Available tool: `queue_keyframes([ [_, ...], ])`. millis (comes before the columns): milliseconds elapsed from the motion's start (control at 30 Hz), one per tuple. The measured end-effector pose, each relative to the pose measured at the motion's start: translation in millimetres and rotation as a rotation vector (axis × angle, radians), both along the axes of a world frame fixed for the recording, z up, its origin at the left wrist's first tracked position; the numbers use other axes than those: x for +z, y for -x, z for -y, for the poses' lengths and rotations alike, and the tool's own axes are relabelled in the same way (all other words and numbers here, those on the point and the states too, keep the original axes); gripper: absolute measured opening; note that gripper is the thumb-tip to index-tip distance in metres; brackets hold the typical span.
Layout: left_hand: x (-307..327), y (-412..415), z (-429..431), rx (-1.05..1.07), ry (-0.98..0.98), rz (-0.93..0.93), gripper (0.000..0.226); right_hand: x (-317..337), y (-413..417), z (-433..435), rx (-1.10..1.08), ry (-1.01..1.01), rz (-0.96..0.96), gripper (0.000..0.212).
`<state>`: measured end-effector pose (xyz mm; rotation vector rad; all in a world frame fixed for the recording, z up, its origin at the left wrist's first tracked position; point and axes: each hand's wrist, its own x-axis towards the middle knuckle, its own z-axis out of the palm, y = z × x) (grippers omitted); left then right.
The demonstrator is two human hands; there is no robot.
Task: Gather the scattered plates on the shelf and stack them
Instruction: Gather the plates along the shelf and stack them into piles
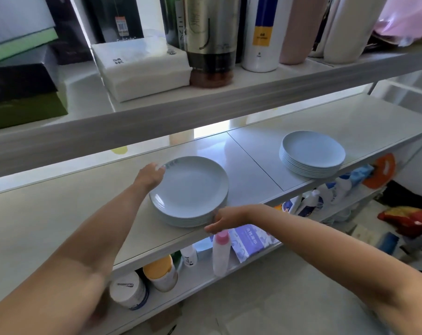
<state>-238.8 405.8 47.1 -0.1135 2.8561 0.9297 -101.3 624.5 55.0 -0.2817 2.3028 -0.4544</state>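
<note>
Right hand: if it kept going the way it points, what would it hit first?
The near stack: the right hand points left at its front right edge and seems to be touching it, so it would push straight into those plates.

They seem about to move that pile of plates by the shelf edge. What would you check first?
1. Left hand holds the near stack at its far rim: ok.
2. Right hand holds its near rim: ok.
3. Plates nested evenly: ok.
4. Stack well back from the front edge of the shelf: not ok, it sits close to that edge.
5. Bare shelf between it and the far stack: ok.
6. Room to lift under the upper shelf: cannot tell.
</note>
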Motion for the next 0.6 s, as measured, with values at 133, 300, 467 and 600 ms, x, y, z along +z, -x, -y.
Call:
queue_keyframes([
  [133, 20.7, 0.0, -35.8, -0.014, 0.063, -0.155, 0.048, 1.2, -0.6, -74.6, -0.044, -0.069, 0.023, 0.048],
  [300, 32.9, 12.5, -127.8, -0.130, 0.024, -0.191, 0.046, -6.6, 12.3, -205.7, -0.072, -0.257, 0.013, 0.047],
  [467, 35.0, 25.3, -259.2, -0.238, -0.065, -0.111, 0.041, 7.5, 33.4, -303.1, -0.060, -0.278, -0.017, 0.046],
  [600, 40.7, 29.5, -350.8, -0.335, 0.012, -0.048, 0.045, 7.6, 55.1, -339.9, 0.043, -0.258, -0.021, 0.044],
])
